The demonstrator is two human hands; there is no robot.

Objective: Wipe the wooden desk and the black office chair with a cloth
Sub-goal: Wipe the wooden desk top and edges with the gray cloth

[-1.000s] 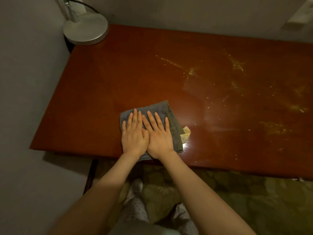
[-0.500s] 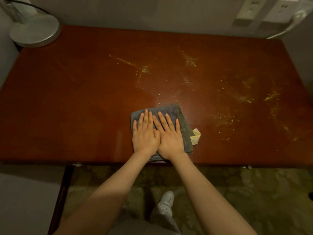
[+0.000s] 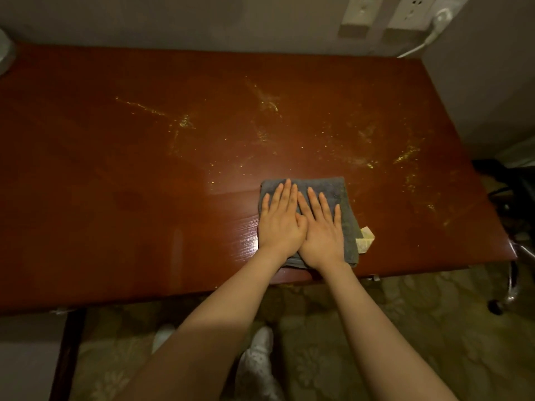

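Note:
A folded grey cloth [image 3: 338, 192] lies on the reddish wooden desk [image 3: 115, 183], close to its front edge and right of centre. My left hand [image 3: 279, 221] and my right hand [image 3: 321, 227] lie flat side by side on the cloth, fingers straight and pressing down. A pale label [image 3: 365, 240] sticks out at the cloth's right edge. Yellowish crumbs and streaks [image 3: 269, 102] are scattered over the middle and right of the desk. Part of the black office chair [image 3: 512, 192] shows at the right edge.
Wall sockets [image 3: 411, 13] with a white plug and cable sit above the desk's back right corner. The edge of a lamp base [image 3: 4, 56] shows at the far left. Patterned carpet [image 3: 419, 314] and my feet lie below the desk's front edge.
Both hands have slid the cloth to the right along the desk's front edge. The view has swung right, so the lamp base has nearly left the frame and the chair has appeared.

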